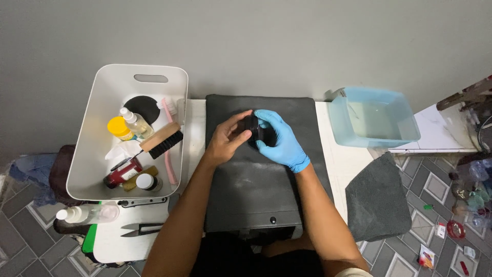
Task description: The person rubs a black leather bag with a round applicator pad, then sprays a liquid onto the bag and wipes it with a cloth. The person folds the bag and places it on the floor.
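small black object (254,131): held between both hands just above the dark mat (266,184), so it stays steady.
left hand (225,139): bare, fingers curled around its left side.
right hand (279,139): blue-gloved, cupping its right side.
white bin (102,102): left on the tabletop (335,164), brushes and bottles within reach.
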